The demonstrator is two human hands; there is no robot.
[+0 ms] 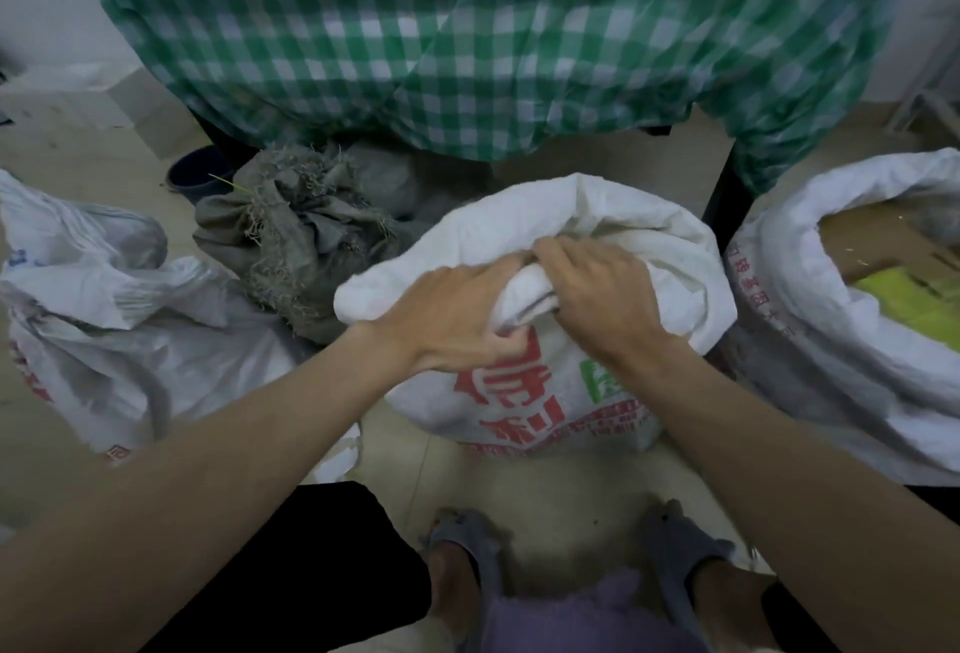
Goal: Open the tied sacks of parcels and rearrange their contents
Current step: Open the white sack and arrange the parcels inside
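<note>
A white woven sack (545,392) with red and green print stands on the floor in front of me. Its top is rolled and bunched. My left hand (457,320) grips the bunched fabric at the near rim, fingers curled into it. My right hand (597,289) clutches the same fold of cloth right beside it. What is inside this sack is hidden. To the right stands an open white sack (810,330) showing cardboard and yellow-green parcels (893,283). At the left lies a crumpled white sack (119,299).
A frayed grey-green sack (296,237) lies behind, with a dark bucket (200,174) past it. A table with a green checked cloth (467,39) overhangs the sacks, its black leg (727,195) between the two right sacks. My slippered feet (467,548) stand on the tiled floor.
</note>
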